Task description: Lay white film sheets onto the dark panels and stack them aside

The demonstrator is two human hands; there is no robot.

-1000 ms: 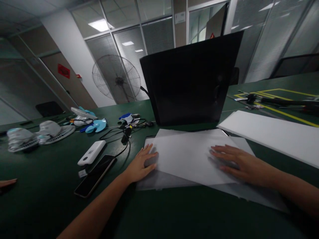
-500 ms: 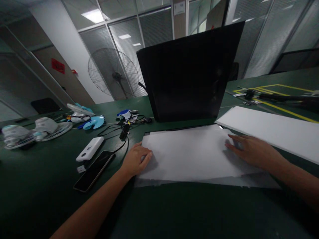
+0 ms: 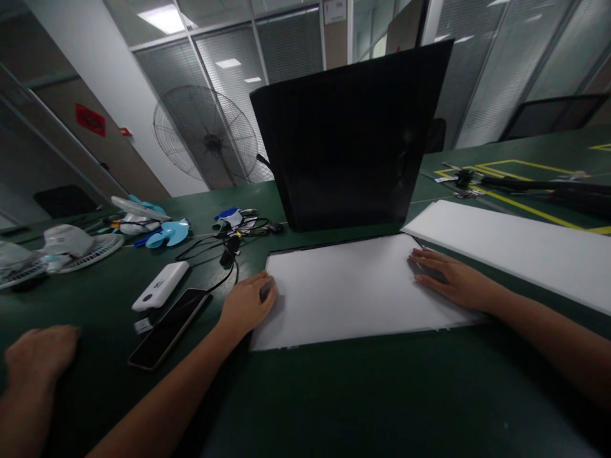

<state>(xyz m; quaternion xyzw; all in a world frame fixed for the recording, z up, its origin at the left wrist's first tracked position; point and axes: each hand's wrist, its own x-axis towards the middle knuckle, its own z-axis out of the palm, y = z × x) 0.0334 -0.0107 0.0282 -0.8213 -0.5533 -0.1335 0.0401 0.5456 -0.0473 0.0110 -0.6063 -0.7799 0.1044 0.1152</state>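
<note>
A thin white sheet [image 3: 344,286] lies flat on a dark-rimmed panel on the green table. My left hand [image 3: 249,302] is at its left edge, fingers curled and thumb bent over the border; the fingertips' grip is partly hidden. On the right part of the sheet rests my right hand [image 3: 453,280], its fingers stretched out toward the left and the thumb apart. Behind the sheet stands a large black panel [image 3: 353,146], tilted back.
Left of the sheet lie a phone [image 3: 169,329], a white power bank [image 3: 161,286] and tangled cables [image 3: 229,248]. Another person's closed hand [image 3: 42,356] rests at the far left. Stacked white boards [image 3: 515,248] lie right. Small fans [image 3: 172,233] and a black tripod-like object [image 3: 515,184] sit farther back.
The sheet's front edge, earlier doubled over a second layer, now shows as one line. My right hand has shifted left and flattened. Another person's hand has appeared at the lower left.
</note>
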